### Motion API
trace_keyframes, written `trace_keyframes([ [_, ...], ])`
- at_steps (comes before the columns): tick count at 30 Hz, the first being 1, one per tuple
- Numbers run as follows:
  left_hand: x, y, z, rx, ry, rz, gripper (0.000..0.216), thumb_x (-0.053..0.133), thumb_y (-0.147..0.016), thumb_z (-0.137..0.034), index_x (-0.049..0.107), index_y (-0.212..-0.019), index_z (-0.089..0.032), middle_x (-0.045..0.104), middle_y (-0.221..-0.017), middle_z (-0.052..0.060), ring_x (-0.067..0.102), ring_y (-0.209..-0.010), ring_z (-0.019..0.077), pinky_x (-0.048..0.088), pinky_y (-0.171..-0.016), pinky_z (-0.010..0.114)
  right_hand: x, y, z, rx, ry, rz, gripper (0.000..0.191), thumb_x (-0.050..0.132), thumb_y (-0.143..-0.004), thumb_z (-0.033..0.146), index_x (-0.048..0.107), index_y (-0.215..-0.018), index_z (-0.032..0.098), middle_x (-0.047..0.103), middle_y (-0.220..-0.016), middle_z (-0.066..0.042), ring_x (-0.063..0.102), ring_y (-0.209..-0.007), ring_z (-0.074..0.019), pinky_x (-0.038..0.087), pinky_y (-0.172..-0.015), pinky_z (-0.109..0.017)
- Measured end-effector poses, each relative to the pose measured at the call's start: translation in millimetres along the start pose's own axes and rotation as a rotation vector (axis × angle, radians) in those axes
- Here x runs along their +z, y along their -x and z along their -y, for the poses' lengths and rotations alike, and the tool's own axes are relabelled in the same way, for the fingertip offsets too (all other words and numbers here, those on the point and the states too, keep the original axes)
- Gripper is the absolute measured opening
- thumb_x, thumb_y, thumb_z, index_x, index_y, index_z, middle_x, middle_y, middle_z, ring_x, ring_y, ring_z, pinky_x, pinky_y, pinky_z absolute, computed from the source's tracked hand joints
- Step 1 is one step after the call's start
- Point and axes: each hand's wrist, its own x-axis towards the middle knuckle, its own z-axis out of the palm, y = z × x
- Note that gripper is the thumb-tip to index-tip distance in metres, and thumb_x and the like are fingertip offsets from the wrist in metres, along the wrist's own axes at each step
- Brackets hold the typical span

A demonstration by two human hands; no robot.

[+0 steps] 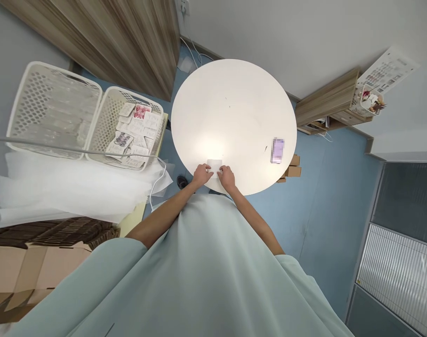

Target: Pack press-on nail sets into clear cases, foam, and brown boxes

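Observation:
A small white flat piece point(214, 164), maybe paper or a bag, lies at the near edge of the round white table point(234, 107). My left hand point(202, 175) grips its left side with curled fingers. My right hand point(227, 177) holds its right side the same way. Both hands rest on the tabletop close together. What the white piece is cannot be made out.
A blurred purple object point(278, 150) lies at the table's right. Two white baskets stand left, one with clear packs point(52, 107), one with printed cards point(132, 133). White foam sheets point(69, 187), cardboard boxes point(34, 262) and a wooden shelf point(329, 105) surround the table.

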Motion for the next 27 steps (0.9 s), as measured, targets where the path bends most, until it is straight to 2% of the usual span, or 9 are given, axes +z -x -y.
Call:
trace_keyframes([
  [7, -49, -13, 36, -0.002, 0.000, -0.100, 0.041, 0.066, -0.092, -0.025, 0.069, -0.133, -0.022, 0.065, -0.147, 0.014, 0.073, -0.120, 0.0258, 0.055, -0.109, 0.037, 24, -15, 59, -0.112, -0.031, -0.006, 0.042, 0.057, -0.109, 0.029, 0.064, -0.149, 0.017, 0.065, -0.145, -0.017, 0.076, -0.115, -0.0223, 0.059, -0.108, -0.035],
  [13, -90, -22, 50, 0.054, 0.045, -0.111, 0.053, 0.066, -0.087, -0.022, 0.069, -0.140, -0.022, 0.073, -0.145, 0.012, 0.066, -0.139, 0.0294, 0.053, -0.115, 0.039, 27, -32, 103, -0.103, -0.018, -0.015, 0.046, 0.063, -0.104, 0.030, 0.067, -0.148, 0.016, 0.070, -0.141, -0.019, 0.079, -0.112, -0.0242, 0.062, -0.105, -0.036],
  [18, -98, -5, 47, 0.052, 0.102, -0.166, 0.052, 0.063, -0.090, -0.023, 0.069, -0.142, -0.021, 0.072, -0.148, 0.012, 0.069, -0.137, 0.0288, 0.055, -0.113, 0.038, 11, -20, 100, -0.130, -0.118, -0.058, 0.032, 0.062, -0.101, 0.026, 0.074, -0.131, 0.020, 0.073, -0.138, -0.015, 0.081, -0.104, -0.0202, 0.064, -0.098, -0.032],
  [24, -88, 31, 38, 0.038, 0.282, -0.217, 0.043, 0.061, -0.093, -0.023, 0.072, -0.134, -0.022, 0.075, -0.145, 0.009, 0.072, -0.132, 0.0268, 0.058, -0.110, 0.035, -10, 9, 77, -0.190, -0.301, -0.048, 0.015, 0.061, -0.096, 0.025, 0.075, -0.101, 0.024, 0.082, -0.121, -0.006, 0.082, -0.104, -0.0207, 0.063, -0.095, -0.031],
  [27, -83, 49, 31, 0.048, 0.350, -0.238, 0.040, 0.062, -0.093, -0.023, 0.073, -0.131, -0.024, 0.076, -0.143, 0.008, 0.073, -0.131, 0.0270, 0.059, -0.110, 0.037, -19, 22, 64, -0.171, -0.406, -0.048, 0.009, 0.064, -0.092, 0.027, 0.072, -0.094, 0.025, 0.083, -0.117, -0.006, 0.082, -0.103, -0.0212, 0.064, -0.095, -0.032],
])
